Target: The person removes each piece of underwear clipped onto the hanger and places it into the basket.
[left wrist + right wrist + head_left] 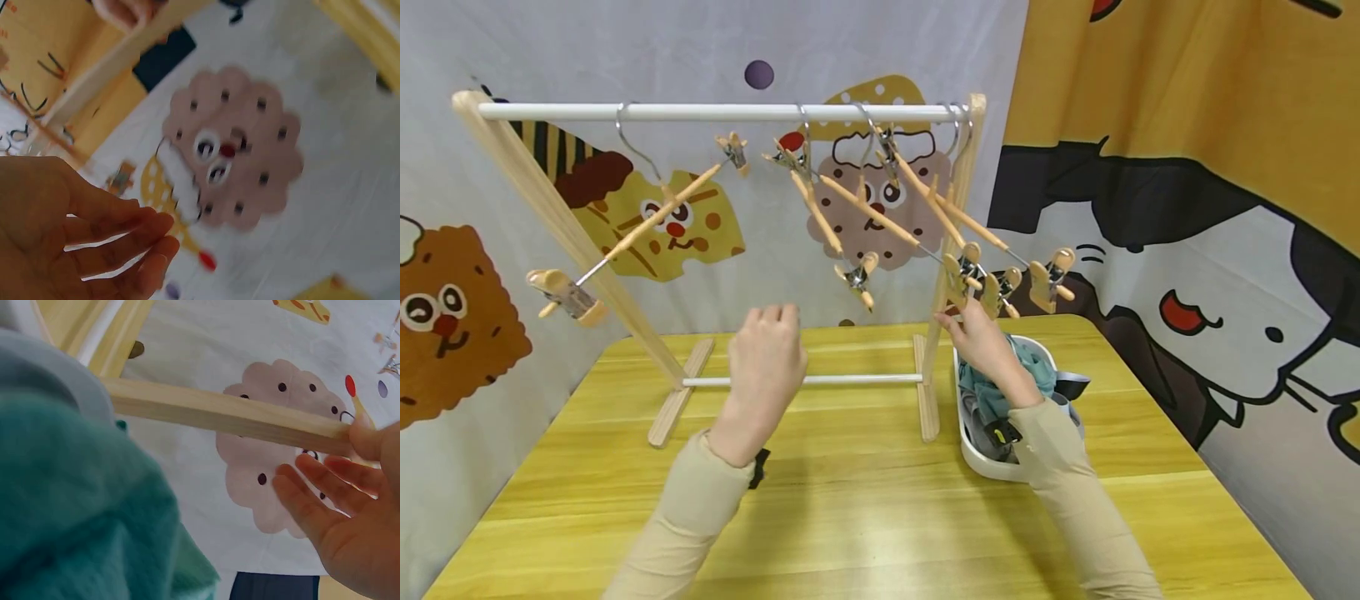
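Observation:
My left hand (767,358) is raised in front of the rack's lower crossbar (861,379). In the left wrist view its fingers (159,222) are loosely bent towards the thumb, with nothing visible between them. My right hand (985,342) is up by the right wooden post (951,242) of the small clothes rack, just below the hanger clips (962,271). Its thumb (365,440) lies at the post in the right wrist view, while the other fingers extend loosely beside it. Several wooden clip hangers (662,208) hang from the white top rail (715,112), with no clothing on them.
Under my right forearm stands a white basket (985,467) holding teal and grey cloth (1000,392). The rack's wooden feet (681,392) rest on the yellow wood-grain table (865,517). Behind it hangs a cartoon-printed curtain (685,50).

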The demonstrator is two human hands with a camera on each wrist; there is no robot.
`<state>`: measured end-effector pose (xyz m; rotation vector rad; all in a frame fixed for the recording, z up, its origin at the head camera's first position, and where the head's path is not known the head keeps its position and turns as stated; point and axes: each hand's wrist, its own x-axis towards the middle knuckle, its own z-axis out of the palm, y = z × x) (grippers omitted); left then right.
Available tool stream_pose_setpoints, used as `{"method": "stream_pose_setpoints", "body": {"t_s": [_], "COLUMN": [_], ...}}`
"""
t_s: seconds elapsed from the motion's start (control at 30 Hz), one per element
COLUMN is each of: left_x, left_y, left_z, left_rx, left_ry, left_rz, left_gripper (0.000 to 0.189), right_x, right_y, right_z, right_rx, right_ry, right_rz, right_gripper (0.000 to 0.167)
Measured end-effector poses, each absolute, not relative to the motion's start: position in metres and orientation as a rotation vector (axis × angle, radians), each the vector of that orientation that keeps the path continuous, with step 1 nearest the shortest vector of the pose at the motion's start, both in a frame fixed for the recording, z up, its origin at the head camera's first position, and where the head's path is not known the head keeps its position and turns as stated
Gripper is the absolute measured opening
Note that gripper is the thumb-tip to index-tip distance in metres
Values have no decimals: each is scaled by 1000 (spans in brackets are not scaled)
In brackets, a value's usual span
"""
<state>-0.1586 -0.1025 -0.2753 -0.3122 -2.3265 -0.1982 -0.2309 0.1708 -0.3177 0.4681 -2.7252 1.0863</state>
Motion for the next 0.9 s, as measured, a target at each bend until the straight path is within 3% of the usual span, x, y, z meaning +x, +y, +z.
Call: {"method": "stream_pose_setpoints", "body": {"t_s": [0.1,0.3,0.63,0.73,0.9], "left_x": [-161,-163,-162,-160,-158], "left_y": [-77,-26,43,53,61], "left_z": [-301,-341,-389,-397,-403], "left_rx": [-405,-666,-672,-635,-550], "left_ry": [-2378,-2625,-3018,-3037,-3050], "left_rz": [-287,-720,-1204,-1268,-1296], "left_gripper": [10,14,28,29,39], "right_x": [-227,-215,-194,-191,-194], "right_y": [177,205,268,281,287], "right_z": [-316,-305,-302,-309,-324], "right_rx": [475,458,-36,-164,-144], "right_ry": [-2776,-2875,-3289,-3371,-3389], "right_rz": [1038,844,390,374,392], "right_gripper": [37,57,89,81,41]}}
